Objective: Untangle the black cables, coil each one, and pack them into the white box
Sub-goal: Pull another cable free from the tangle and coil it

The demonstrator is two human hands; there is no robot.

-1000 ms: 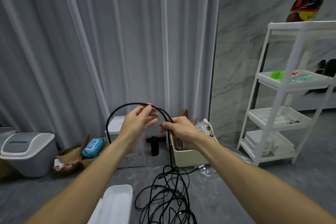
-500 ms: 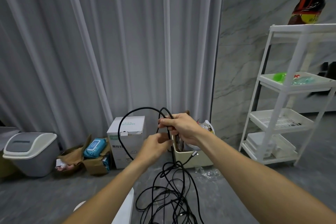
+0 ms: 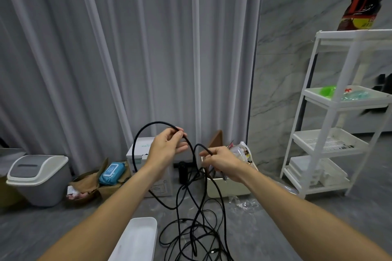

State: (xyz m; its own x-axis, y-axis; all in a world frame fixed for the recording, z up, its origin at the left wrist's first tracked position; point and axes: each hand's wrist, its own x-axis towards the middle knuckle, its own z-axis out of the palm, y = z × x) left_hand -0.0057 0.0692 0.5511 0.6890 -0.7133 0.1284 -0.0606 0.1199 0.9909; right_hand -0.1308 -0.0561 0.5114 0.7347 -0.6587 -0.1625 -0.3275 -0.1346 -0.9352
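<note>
A thick black cable [image 3: 146, 131] bends in a big loop in the air, in front of the long grey curtain [image 3: 106, 48]. The left hand [image 3: 167, 148] pinches the top of the loop with its thumb and fingertips pressed on the cord. The right hand [image 3: 220, 163] is just beside it, with its fingers curled tight round another bend of the same black cord. From both hands the cord hangs down into a messy pile of thin black cables [image 3: 197, 237] on the grey floor [image 3: 275, 229].

Just left of the pile, at the bottom edge of the view, lies the long white plastic box [image 3: 137, 239], open on top.

Farther back, near the curtain, stands a white cardboard carton [image 3: 140, 150] with small green letters too blurry to read. A cream bin [image 3: 229, 186] stands behind the right hand. A blue pack of wipes [image 3: 112, 172] rests on brown paper bags [image 3: 84, 184], and its label is too small to read. A grey bin with a white lid rim [image 3: 36, 178] is at the left edge.

At the right stands a white plastic shelf rack [image 3: 331, 116]. On its top sits a dark bottle with a red handle [image 3: 360, 2] and a red and yellow label I cannot read.
</note>
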